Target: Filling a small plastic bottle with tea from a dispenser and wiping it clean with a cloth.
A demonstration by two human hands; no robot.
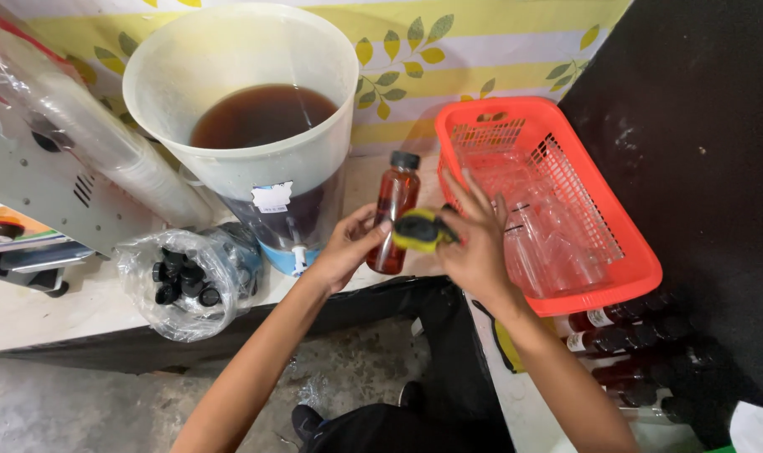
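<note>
Head view: left hand fingers grip filled bottle beside orange basket; right hand fingers clasp yellow tool against bottle; labelling step judged underway, steady bottle needed.

Leaf-print wall, grey concrete floor

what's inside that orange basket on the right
The orange basket holds clear empty plastic bottles lying in a loose pile. The right hand covers its near-left corner, so what lies there cannot be seen.

A white bucket of dark liquid, a bag of black caps and a red basket stand on the bench.
</note>
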